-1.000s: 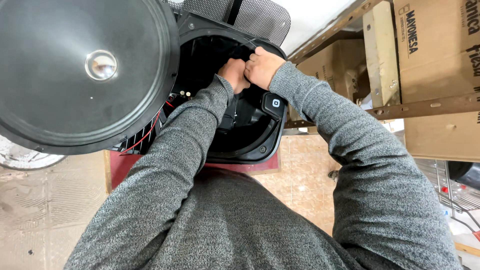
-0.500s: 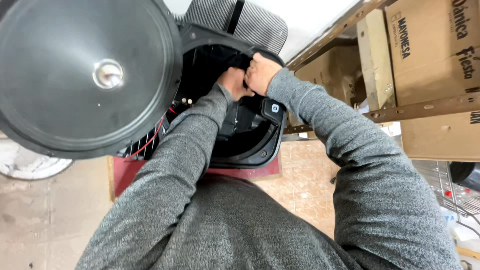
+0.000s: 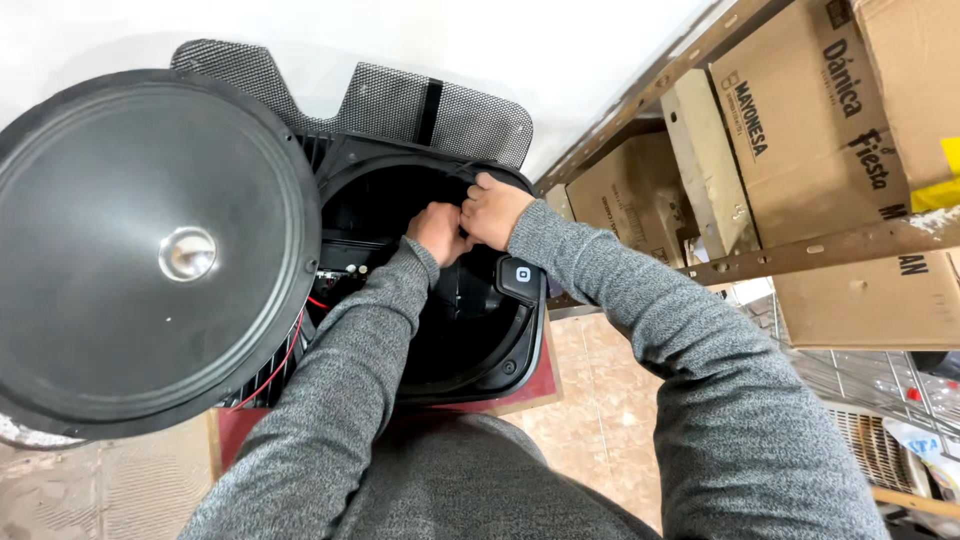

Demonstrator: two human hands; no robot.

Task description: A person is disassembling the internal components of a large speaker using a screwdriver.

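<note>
Both hands (image 3: 465, 222) inside hollow plastic housing (image 3: 500, 350) (matte black).

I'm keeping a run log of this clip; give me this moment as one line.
left hand: inside speaker cabinet opening | right hand: at its upper rim, beside left | grip: unclear | speaker driver: removed, lying left | red wire: attached

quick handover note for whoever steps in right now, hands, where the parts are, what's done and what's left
Left hand and right hand: both inside the round opening of the black speaker housing, fingers bunched together near its upper rim; what they grip is hidden.
Parts: the big speaker cone is out of the housing, lying to the left, red wires running under its edge. The mesh grille stands behind.
Done: speaker out. Left: the work inside the housing; speaker and grille not mounted.
</note>
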